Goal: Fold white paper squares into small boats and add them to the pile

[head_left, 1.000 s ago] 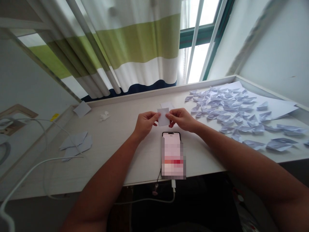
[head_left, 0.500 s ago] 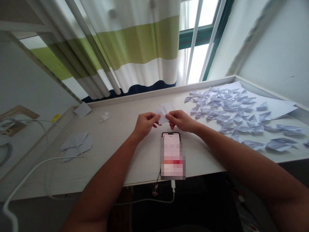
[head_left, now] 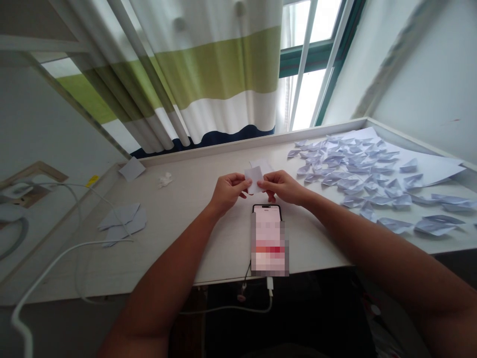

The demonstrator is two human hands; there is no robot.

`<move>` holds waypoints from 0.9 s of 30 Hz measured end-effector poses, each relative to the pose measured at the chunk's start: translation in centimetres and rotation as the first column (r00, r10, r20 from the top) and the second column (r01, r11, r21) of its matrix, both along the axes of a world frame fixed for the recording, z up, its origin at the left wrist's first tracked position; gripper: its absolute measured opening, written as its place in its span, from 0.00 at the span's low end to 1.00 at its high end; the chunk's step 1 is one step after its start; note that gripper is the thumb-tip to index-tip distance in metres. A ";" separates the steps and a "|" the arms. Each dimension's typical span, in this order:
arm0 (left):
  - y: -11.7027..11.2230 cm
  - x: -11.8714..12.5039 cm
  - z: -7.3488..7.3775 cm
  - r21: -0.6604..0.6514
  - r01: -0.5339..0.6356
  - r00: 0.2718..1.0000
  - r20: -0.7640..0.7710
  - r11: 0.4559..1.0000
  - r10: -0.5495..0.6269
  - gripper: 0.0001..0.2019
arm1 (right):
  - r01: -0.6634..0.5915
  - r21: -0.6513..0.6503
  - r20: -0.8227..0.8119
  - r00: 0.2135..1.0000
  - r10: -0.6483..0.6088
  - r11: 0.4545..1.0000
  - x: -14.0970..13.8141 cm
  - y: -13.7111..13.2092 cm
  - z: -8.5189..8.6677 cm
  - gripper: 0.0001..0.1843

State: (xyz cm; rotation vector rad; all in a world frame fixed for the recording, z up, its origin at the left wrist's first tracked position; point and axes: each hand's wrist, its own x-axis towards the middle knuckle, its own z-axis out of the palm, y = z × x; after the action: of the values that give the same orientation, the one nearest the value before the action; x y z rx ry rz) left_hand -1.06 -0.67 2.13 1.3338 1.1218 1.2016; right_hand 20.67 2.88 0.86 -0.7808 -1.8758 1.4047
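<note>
A small white piece of folded paper (head_left: 254,179) is held up above the desk, between my two hands. My left hand (head_left: 231,191) pinches its left edge with thumb and fingers. On the opposite edge, my right hand (head_left: 280,186) has a similar pinch. Another white sheet (head_left: 264,165) shows just behind the held paper, partly hidden by it. Below my hands a phone (head_left: 267,233) lies face up near the desk's front edge, its screen lit and blurred.
Many folded paper boats (head_left: 350,166) cover the right of the white desk (head_left: 179,223), beside large paper sheets (head_left: 428,159). Paper pieces (head_left: 124,221) lie left, near a crumpled tissue (head_left: 165,180) and a loose white cable (head_left: 70,246). A curtain (head_left: 223,69) hangs behind.
The held paper has turned slightly and now stands more upright between my hands. Everything in view has shifted a little to the right, while both pinches stay on the paper.
</note>
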 end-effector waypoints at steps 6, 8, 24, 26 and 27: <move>0.1 -0.2 0.2 0.011 0.015 1.000 0.015 1.000 -0.015 0.21 | -0.002 -0.009 -0.063 0.998 0.002 1.000 0.0 0.3 -0.3 0.33; 0.0 -0.1 0.1 0.001 0.033 0.999 -0.002 0.999 -0.033 0.21 | -0.035 -0.032 -0.075 0.997 0.032 0.999 0.1 0.5 -0.4 0.32; 0.0 0.1 -0.1 0.080 0.018 0.992 0.120 0.997 -0.028 0.16 | -0.013 -0.303 -0.310 0.947 -0.085 0.953 0.0 0.3 0.1 0.20; -0.2 0.1 0.0 0.096 0.036 0.992 0.116 0.995 -0.047 0.11 | -0.023 -0.335 -0.295 0.952 -0.082 0.942 0.0 0.2 0.2 0.14; -0.3 0.0 0.1 0.101 0.045 0.992 0.112 0.994 -0.056 0.09 | -0.027 -0.349 -0.280 0.957 -0.077 0.937 0.0 0.2 0.2 0.12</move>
State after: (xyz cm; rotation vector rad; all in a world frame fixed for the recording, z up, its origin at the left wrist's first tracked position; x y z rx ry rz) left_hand -1.04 -0.94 2.21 1.3414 0.9530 1.2932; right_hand 20.68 3.07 1.11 -0.7137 -1.4061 1.7597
